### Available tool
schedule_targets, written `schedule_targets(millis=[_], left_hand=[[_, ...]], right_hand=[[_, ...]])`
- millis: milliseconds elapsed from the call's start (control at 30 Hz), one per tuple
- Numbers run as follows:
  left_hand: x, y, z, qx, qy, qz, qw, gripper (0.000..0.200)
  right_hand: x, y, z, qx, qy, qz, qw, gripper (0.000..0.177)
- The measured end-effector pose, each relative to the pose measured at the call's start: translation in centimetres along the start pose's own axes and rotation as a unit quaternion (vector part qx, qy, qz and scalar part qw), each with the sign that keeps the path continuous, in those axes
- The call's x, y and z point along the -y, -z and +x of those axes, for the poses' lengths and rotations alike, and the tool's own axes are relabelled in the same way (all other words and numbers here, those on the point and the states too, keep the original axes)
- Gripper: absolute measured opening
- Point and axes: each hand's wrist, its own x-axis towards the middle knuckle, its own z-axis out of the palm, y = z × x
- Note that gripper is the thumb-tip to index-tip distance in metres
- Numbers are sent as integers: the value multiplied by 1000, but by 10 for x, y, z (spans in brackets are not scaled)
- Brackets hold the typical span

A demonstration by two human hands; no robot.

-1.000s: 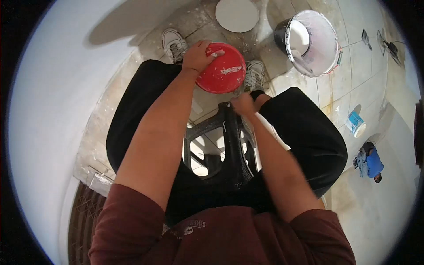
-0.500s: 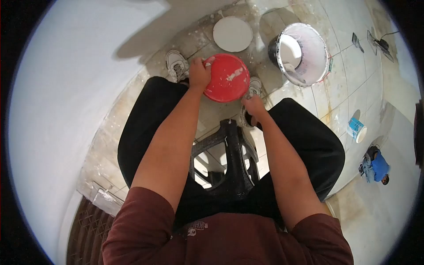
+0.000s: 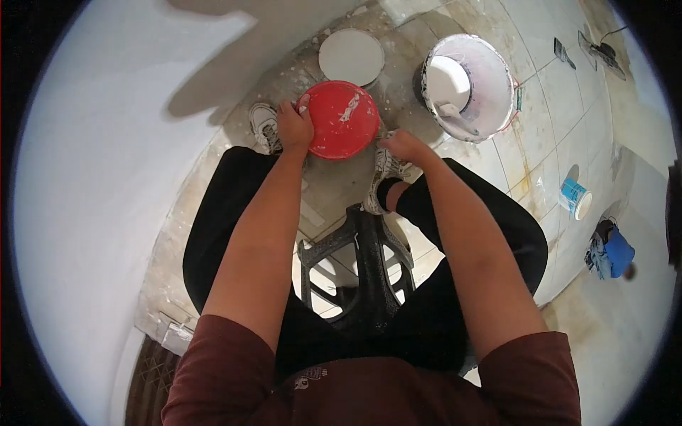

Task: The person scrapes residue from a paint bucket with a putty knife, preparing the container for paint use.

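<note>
A round red lid (image 3: 339, 124) with pale smears lies between my feet. My left hand (image 3: 295, 128) grips its left edge, the fingers bent over the rim. At the lid's right side is my right hand (image 3: 405, 145), its fingers curled beside the edge; whether they hold anything is hidden. Just beyond the lid stands a round white-topped container (image 3: 352, 57). To the right, a large paint-smeared bucket (image 3: 486, 85) holds white material and a tool partly sunk in it. A black stool or frame (image 3: 367, 263) is between my legs.
A pale wall (image 3: 85, 177) runs along the left. On the tiled floor at right are a blue and white tub (image 3: 574, 199), a scraper-like tool (image 3: 564, 53) and a dark corded object (image 3: 602, 53). Farther right is another person (image 3: 611, 248) in blue.
The view has shifted, and most things appear farther left. My right foot shows more fully beside the lid. Both hands remain at the lid's sides.
</note>
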Motion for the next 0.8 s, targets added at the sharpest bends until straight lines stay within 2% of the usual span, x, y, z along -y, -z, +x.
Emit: schedule_targets(millis=[100, 200, 300, 400, 467, 533, 567, 633, 667, 700, 733, 767, 800], left_hand=[[-7, 4, 4, 21, 21, 16, 999, 39], [-6, 5, 1, 20, 32, 22, 999, 38], [0, 3, -1, 27, 12, 31, 999, 39], [-5, 4, 0, 29, 12, 24, 999, 42], [-1, 1, -2, 22, 10, 28, 999, 43], [5, -4, 1, 7, -3, 42, 999, 43], [5, -3, 3, 12, -7, 35, 999, 43], [2, -1, 1, 21, -13, 17, 1000, 43], [-1, 0, -2, 25, -10, 21, 999, 42], [-4, 3, -3, 32, -6, 28, 999, 42], [-5, 2, 0, 30, -6, 31, 999, 42], [0, 2, -3, 30, -1, 35, 999, 41], [2, 1, -2, 28, -1, 35, 999, 40]], right_hand=[[-30, -20, 24, -46, -24, -27, 998, 46], [-17, 21, 21, 35, -39, -140, 989, 47], [-30, -43, 11, -152, -32, -37, 987, 48], [-37, -45, 13, -29, -51, -34, 998, 47], [-62, -39, 31, 15, 18, -133, 991, 45], [-27, -25, 7, -36, -64, -72, 995, 43], [-16, -62, -9, -151, -105, 16, 983, 39], [-36, -97, 9, -145, -84, 33, 985, 41], [-44, -114, 12, -134, -75, 45, 987, 42], [-56, -65, 17, 125, 178, -256, 942, 42], [-52, -55, 13, 95, 51, -156, 982, 39], [-48, -45, 10, 37, -66, -43, 996, 37], [-45, -49, 5, -30, -58, -81, 995, 36]])
